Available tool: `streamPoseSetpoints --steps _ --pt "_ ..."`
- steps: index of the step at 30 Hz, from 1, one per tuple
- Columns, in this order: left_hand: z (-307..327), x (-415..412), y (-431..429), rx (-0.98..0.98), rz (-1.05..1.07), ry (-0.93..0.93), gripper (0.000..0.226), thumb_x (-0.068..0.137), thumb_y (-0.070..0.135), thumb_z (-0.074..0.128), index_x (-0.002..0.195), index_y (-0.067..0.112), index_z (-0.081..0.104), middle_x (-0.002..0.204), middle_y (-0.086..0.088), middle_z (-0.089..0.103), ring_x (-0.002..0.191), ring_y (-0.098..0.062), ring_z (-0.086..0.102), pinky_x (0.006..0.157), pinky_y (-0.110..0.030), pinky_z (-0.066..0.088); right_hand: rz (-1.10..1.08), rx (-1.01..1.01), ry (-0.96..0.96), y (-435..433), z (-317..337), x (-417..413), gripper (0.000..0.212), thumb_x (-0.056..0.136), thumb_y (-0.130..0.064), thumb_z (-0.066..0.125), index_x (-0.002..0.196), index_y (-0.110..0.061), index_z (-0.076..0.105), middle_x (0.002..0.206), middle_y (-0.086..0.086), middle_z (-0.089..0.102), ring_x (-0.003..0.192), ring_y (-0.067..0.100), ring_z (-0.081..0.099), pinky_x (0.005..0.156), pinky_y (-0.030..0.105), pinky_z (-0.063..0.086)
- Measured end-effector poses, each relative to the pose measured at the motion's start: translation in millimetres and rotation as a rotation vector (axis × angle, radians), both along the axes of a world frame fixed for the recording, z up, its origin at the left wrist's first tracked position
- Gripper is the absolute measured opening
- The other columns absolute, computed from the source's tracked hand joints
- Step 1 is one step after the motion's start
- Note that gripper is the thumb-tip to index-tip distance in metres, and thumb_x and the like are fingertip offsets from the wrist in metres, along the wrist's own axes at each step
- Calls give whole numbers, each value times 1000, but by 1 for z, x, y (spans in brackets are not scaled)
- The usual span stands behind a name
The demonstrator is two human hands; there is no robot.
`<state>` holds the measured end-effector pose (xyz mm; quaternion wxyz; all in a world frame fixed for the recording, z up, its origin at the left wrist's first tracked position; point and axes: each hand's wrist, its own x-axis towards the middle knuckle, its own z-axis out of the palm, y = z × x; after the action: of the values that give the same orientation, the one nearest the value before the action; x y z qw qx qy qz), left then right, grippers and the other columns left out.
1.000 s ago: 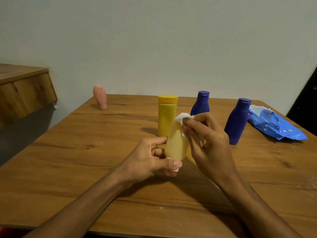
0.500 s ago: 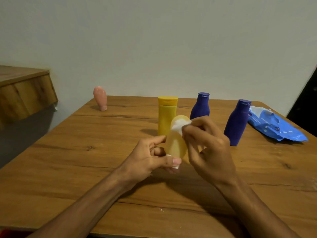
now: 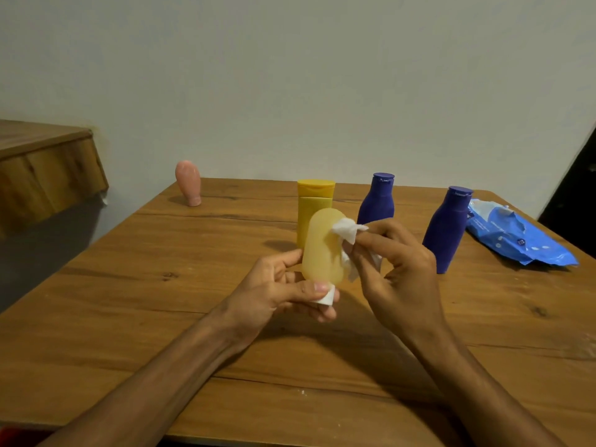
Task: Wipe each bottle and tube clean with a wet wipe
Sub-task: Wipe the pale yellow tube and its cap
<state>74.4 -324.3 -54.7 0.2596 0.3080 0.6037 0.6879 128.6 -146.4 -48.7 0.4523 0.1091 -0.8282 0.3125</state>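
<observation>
Up front, the pale yellow tube (image 3: 322, 246) is cloudy and see-through, with a white cap (image 3: 326, 298). The wet wipe (image 3: 346, 232) is plain white. There's a solid mustard-yellow bottle (image 3: 314, 201), then a farther bottle (image 3: 377, 201) and a nearer bottle (image 3: 446, 230), both deep blue-violet. The far tube (image 3: 188, 183) is salmon pink. The wipe pack (image 3: 516, 240) is bright blue with white dots. The worktop (image 3: 161, 301) is warm brown wood grain with dark knots.

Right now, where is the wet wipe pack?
In the head view, the blue wipe pack lies far right on the table, just right of the nearer purple bottle.

Dim, soft light; wide-angle edge distortion.
</observation>
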Motion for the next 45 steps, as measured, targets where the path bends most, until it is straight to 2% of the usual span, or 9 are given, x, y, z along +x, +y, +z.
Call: streamPoseSetpoints --steps 5,11,16,21,26,29,35,41,45 --pt "2 3 2 13 56 -1 48 79 15 72 125 9 59 102 -20 72 84 -31 70 79 -41 59 129 92 -38 -1 0 4 20 83 -20 57 93 -10 70 96 -4 57 89 6 54 70 16 49" --pt "-1 5 5 -45 57 89 49 75 13 77 121 8 60 97 -16 73 81 -30 70 73 -38 59 -2 90 36 0 -1 0 24 85 -22 55 100 -8 68 99 -4 53 89 20 55 63 39 52" --pt "-5 5 6 -43 104 194 36 76 11 74 111 9 64 96 -14 73 86 -34 71 73 -43 60 31 289 34 -2 -3 2 20 87 -21 52 97 -11 66 101 -3 50 88 17 52 63 36 50" --pt "-5 7 7 -98 105 230 38 79 4 77 113 10 62 95 -6 73 87 -23 71 70 -35 60 -67 205 79 -5 -1 1 26 88 -23 51 99 -4 67 100 6 55 87 22 56 62 38 52" --pt "-7 10 8 -155 163 342 29 80 5 76 106 13 67 98 -2 73 96 -17 69 78 -36 59 41 452 8 -12 -6 3 33 81 -37 48 97 -13 64 104 2 51 92 15 49 68 27 47" --pt "-7 9 9 -210 147 375 32 81 10 76 108 24 65 92 11 72 94 -7 67 79 -26 53 -64 390 66 -11 -5 2 28 85 -29 50 97 -9 65 100 6 55 89 19 52 65 33 50" --pt "-11 8 8 -250 163 424 63 73 28 78 132 19 57 116 3 70 105 -14 67 86 -35 57 -163 159 105 -5 -3 0 24 90 -21 52 101 -6 67 97 11 57 86 24 56 63 38 51" --pt "-11 4 9 -213 188 357 36 80 8 77 112 19 66 105 4 72 103 -11 67 82 -30 56 -23 406 -52 -14 -3 4 34 81 -38 46 93 -14 67 99 6 58 87 18 52 65 28 45" --pt "-11 4 10 -155 206 320 43 79 -3 73 116 17 66 105 -2 73 104 -18 68 85 -40 58 95 449 -124 -16 -1 6 36 82 -43 45 92 -17 68 97 -1 55 87 11 47 65 23 41"
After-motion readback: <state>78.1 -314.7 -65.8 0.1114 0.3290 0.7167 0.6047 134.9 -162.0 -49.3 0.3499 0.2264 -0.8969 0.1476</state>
